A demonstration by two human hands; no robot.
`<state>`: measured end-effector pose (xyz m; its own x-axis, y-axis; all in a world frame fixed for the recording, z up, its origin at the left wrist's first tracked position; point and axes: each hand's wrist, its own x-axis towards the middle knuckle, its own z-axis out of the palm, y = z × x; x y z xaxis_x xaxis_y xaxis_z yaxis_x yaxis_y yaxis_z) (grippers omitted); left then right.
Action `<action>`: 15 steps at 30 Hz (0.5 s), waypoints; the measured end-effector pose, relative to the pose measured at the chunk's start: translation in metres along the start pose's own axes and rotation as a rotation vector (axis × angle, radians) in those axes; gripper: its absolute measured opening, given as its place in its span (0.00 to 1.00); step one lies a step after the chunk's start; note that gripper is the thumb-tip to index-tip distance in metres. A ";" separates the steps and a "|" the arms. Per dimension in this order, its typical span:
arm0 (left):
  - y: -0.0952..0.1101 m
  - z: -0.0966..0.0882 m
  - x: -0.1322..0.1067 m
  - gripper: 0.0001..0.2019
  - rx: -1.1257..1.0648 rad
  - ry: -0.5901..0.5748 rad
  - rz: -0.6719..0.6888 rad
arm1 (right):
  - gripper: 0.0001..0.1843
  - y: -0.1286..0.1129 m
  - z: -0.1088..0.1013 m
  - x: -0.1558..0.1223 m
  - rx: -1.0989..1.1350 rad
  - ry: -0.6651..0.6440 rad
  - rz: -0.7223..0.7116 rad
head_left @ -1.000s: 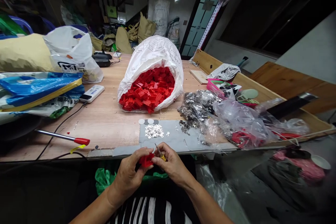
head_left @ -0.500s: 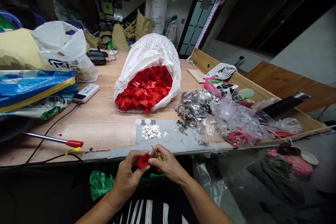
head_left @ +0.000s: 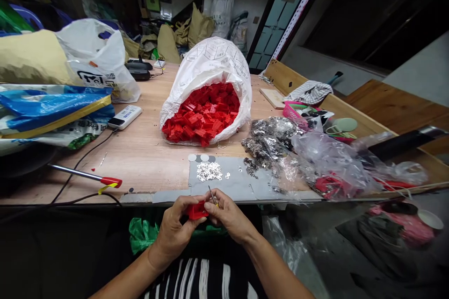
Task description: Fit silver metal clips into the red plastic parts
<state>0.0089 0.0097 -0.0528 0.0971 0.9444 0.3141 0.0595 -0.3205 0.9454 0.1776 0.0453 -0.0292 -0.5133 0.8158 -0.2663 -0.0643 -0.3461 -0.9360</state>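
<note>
Just off the table's front edge, my left hand [head_left: 173, 224] grips a small red plastic part [head_left: 196, 211] between thumb and fingers. My right hand [head_left: 231, 218] is closed on a small yellow-handled tool with a thin metal shaft [head_left: 212, 195], which points up and away from me. Its thumb meets the right end of the red part. Beyond my hands, a pile of small silvery metal pieces [head_left: 209, 171] lies on a grey mat [head_left: 235, 190]. Farther back, a white sack [head_left: 213, 53] on its side spills many similar red parts [head_left: 206, 114].
Clear bags of dark metal pieces [head_left: 268, 138] and a pink basket [head_left: 293, 113] crowd the right. A power bank [head_left: 125, 117] with a cable, a red-tipped metal rod [head_left: 80, 174] and full bags [head_left: 101, 67] occupy the left. Green plastic [head_left: 143, 233] hangs below the edge.
The view has shifted slightly, so the whole scene sits farther right and a little higher. Both hands keep their grips; the red part is turned slightly, showing more of its right end.
</note>
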 end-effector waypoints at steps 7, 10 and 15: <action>-0.004 -0.006 -0.007 0.18 -0.078 -0.031 0.134 | 0.27 0.005 0.006 -0.006 0.260 -0.094 0.118; -0.006 -0.005 -0.005 0.16 -0.175 0.009 0.078 | 0.27 0.004 0.004 -0.002 0.163 -0.083 0.100; -0.003 -0.007 0.004 0.14 -0.212 0.182 -0.170 | 0.11 -0.011 -0.012 0.020 -0.574 0.240 -0.140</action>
<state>0.0024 0.0153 -0.0541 -0.0765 0.9869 0.1420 -0.1507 -0.1522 0.9768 0.1782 0.0713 -0.0273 -0.3226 0.9396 -0.1143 0.3862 0.0204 -0.9222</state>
